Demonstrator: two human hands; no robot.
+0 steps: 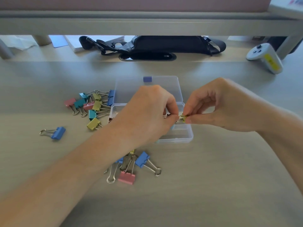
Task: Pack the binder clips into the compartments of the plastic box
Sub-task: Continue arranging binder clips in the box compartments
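The left hand (146, 115) and the right hand (221, 105) meet over the right part of the open plastic box (183, 139). Each grip is closed, pinching the same small yellow binder clip (184, 118). The box's lid (147, 89) lies flat behind it on the table (229, 177). A pile of clips (93, 108) crowds the box's left edge, a second bunch (131, 167) lies near its front edge, and a lone blue clip (56, 132) sits well apart to the left.
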